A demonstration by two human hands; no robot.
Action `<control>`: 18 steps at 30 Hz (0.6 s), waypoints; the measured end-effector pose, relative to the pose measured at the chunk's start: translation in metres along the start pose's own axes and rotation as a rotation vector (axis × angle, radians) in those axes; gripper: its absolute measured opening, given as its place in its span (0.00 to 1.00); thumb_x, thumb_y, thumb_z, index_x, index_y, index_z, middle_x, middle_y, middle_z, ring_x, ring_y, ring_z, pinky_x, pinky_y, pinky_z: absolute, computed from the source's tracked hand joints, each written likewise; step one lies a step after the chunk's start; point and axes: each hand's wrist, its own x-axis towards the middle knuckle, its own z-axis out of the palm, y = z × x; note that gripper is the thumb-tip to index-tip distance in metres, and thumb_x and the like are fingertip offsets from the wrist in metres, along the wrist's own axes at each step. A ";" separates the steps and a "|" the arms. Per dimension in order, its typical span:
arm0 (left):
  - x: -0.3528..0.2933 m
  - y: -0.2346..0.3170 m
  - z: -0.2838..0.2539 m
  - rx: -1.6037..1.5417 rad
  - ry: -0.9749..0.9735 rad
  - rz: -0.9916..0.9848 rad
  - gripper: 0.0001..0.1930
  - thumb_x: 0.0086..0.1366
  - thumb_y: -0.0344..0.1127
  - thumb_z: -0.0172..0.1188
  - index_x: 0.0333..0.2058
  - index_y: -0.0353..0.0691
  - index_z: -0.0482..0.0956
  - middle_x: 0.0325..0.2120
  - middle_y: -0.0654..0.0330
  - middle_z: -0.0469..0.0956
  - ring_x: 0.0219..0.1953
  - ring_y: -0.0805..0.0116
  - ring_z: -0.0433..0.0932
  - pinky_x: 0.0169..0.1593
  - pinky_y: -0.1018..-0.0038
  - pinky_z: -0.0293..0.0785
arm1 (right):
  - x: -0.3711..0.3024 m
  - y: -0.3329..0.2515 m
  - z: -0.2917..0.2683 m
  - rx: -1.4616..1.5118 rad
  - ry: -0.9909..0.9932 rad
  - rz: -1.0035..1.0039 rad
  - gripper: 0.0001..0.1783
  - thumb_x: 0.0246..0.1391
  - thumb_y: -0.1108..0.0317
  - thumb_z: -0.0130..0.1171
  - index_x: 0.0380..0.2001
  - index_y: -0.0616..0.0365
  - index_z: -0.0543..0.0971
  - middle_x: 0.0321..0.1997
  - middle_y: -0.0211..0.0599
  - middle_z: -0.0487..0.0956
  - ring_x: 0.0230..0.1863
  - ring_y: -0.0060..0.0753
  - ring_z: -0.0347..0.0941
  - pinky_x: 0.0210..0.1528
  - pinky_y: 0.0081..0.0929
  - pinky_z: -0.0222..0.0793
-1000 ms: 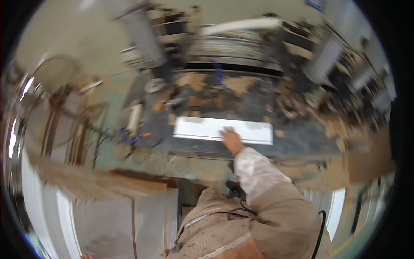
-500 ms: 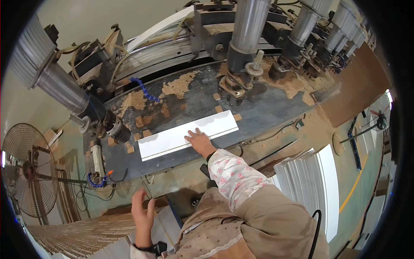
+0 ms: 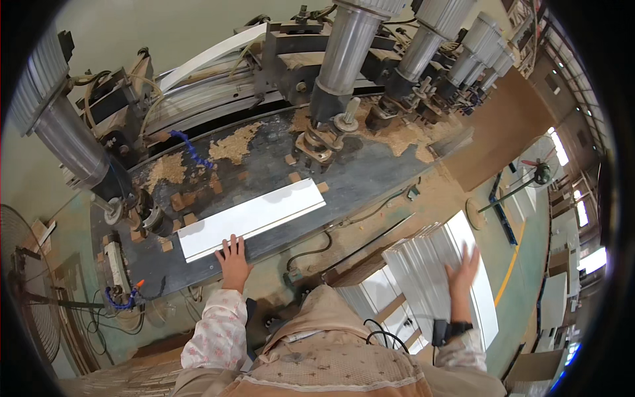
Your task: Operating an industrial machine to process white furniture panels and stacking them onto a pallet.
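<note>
A long white board (image 3: 254,217) with a thin brown line along its near edge lies on the dark machine table. My left hand (image 3: 235,264) is at the near edge of that board, fingers spread, with its fingertips on the edge. To the right, my right hand (image 3: 462,281) is over a stack of white boards (image 3: 420,268). Its fingers are stretched apart and slightly blurred. Whether it touches the outermost board, I cannot tell.
Several upright metal spindle motors (image 3: 342,56) stand along the table's far side. Sawdust (image 3: 235,142) and small wood blocks (image 3: 190,219) lie around the board. A blue hose (image 3: 192,151) bends over the tabletop. A caged fan (image 3: 26,278) stands at the left, another fan (image 3: 541,173) far right.
My right hand has left the board on the table and moved right to the stack. My left hand has come up from the lower left to the board's near edge. The view has turned rightward.
</note>
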 end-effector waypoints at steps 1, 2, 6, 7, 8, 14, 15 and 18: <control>0.000 0.000 0.001 -0.005 0.012 -0.026 0.52 0.48 0.46 0.72 0.67 0.46 0.51 0.68 0.55 0.48 0.69 0.46 0.48 0.64 0.36 0.45 | -0.021 0.034 -0.017 -0.082 -0.140 0.175 0.54 0.26 0.70 0.77 0.63 0.47 0.64 0.67 0.53 0.60 0.67 0.56 0.56 0.65 0.46 0.57; -0.002 0.001 0.002 -0.019 0.002 -0.051 0.50 0.49 0.45 0.72 0.67 0.47 0.51 0.69 0.56 0.48 0.69 0.47 0.47 0.64 0.36 0.45 | -0.045 0.059 -0.028 -0.199 -0.245 0.305 0.53 0.25 0.71 0.77 0.62 0.49 0.65 0.62 0.52 0.65 0.62 0.53 0.61 0.60 0.43 0.63; -0.005 0.001 0.000 0.058 0.055 -0.013 0.51 0.49 0.45 0.71 0.68 0.48 0.51 0.68 0.57 0.49 0.68 0.48 0.48 0.65 0.36 0.43 | -0.098 0.113 -0.030 -0.305 -0.097 0.151 0.43 0.25 0.77 0.73 0.54 0.53 0.73 0.37 0.43 0.70 0.39 0.46 0.68 0.43 0.40 0.68; -0.005 0.001 -0.001 0.097 0.059 -0.013 0.50 0.49 0.45 0.71 0.67 0.46 0.51 0.68 0.57 0.50 0.68 0.48 0.50 0.65 0.38 0.44 | -0.101 0.117 -0.026 -0.298 0.016 0.038 0.38 0.27 0.78 0.69 0.51 0.53 0.75 0.30 0.39 0.68 0.34 0.43 0.68 0.36 0.39 0.65; -0.005 0.001 -0.002 0.089 0.045 -0.010 0.50 0.49 0.45 0.71 0.67 0.46 0.51 0.68 0.57 0.50 0.68 0.48 0.50 0.65 0.38 0.44 | -0.101 0.116 -0.021 -0.314 0.016 0.066 0.38 0.27 0.78 0.69 0.51 0.53 0.75 0.30 0.39 0.68 0.34 0.43 0.68 0.36 0.39 0.65; -0.017 0.003 0.007 0.043 0.126 -0.048 0.46 0.50 0.41 0.69 0.65 0.40 0.55 0.65 0.55 0.55 0.65 0.49 0.55 0.66 0.48 0.50 | -0.067 0.042 -0.004 -0.076 0.162 -0.192 0.36 0.30 0.82 0.57 0.51 0.49 0.76 0.27 0.34 0.66 0.32 0.39 0.65 0.34 0.35 0.60; -0.023 0.004 0.011 0.037 0.201 -0.028 0.43 0.50 0.39 0.68 0.64 0.39 0.57 0.63 0.55 0.58 0.63 0.49 0.57 0.65 0.49 0.52 | -0.055 0.020 -0.003 -0.027 0.162 -0.212 0.35 0.30 0.81 0.57 0.50 0.50 0.77 0.27 0.34 0.66 0.32 0.40 0.65 0.36 0.35 0.61; -0.048 0.001 0.024 -0.015 0.298 -0.024 0.38 0.50 0.35 0.66 0.60 0.41 0.63 0.56 0.54 0.66 0.58 0.51 0.63 0.62 0.54 0.57 | -0.013 -0.040 -0.014 0.186 0.084 -0.359 0.33 0.30 0.81 0.57 0.47 0.51 0.79 0.28 0.35 0.66 0.33 0.40 0.65 0.38 0.36 0.63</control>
